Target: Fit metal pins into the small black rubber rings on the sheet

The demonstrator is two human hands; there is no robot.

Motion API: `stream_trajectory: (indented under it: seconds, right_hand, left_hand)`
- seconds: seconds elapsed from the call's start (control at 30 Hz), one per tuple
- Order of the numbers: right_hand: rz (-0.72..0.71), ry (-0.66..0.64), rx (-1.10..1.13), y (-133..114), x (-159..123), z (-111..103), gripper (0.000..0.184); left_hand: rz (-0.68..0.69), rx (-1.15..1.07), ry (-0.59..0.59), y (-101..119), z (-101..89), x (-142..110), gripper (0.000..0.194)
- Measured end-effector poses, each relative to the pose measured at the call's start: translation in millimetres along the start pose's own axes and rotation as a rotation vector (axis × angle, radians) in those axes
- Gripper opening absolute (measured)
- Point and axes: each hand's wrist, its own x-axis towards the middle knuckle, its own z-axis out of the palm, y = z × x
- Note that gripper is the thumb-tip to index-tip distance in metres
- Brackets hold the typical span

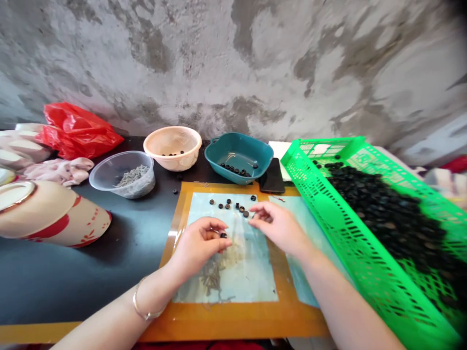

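Observation:
My left hand (200, 243) is closed in a pinch on a small black ring (223, 235) above the pale blue mat (251, 272). My right hand (277, 224) hovers just to its right, fingers curled and reaching toward several loose black rings (233, 205) on the mat's far part. I cannot make out anything in the right fingers. A heap of small grey pins (213, 277) lies on the mat under my left hand.
A tilted green crate (368, 272) full of black rings fills the right. At the back stand a teal tub (239, 156), a peach bowl (172, 146), a clear bowl (122, 174) of grey pins, and a phone (272, 177). A red-and-white bowl (51, 214) and red bag (78, 130) sit left.

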Motion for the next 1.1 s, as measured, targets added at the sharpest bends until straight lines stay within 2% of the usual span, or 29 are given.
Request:
stream_trajectory:
  seconds: [0.07, 0.13, 0.23, 0.5, 0.93, 1.1]
  right_hand:
    - [-0.007, 0.045, -0.198, 13, 9, -14, 0.025]
    - [0.013, -0.022, -0.293, 24, 14, -20, 0.027]
    - [0.021, -0.126, -0.327, 30, 16, -17, 0.024]
    - [0.008, -0.167, -0.296, 21, 9, -7, 0.017]
    - [-0.016, -0.091, -0.271, 13, 6, 2, 0.012]
    - [-0.027, -0.051, -0.147, 6, 3, 3, 0.017]
  left_hand:
    - [-0.043, -0.122, -0.012, 0, -2.6, 2, 0.031]
    - [-0.07, -0.186, -0.038, -1, -5.7, 3, 0.028]
    - [-0.127, -0.215, -0.074, -1, -8.1, 2, 0.027]
    - [-0.241, -0.33, -0.122, 1, -8.5, 0, 0.03]
    - [-0.178, -0.275, -0.078, 0, -9.0, 1, 0.029]
    - [-0.145, -0.25, -0.069, -1, -8.5, -1, 0.027]
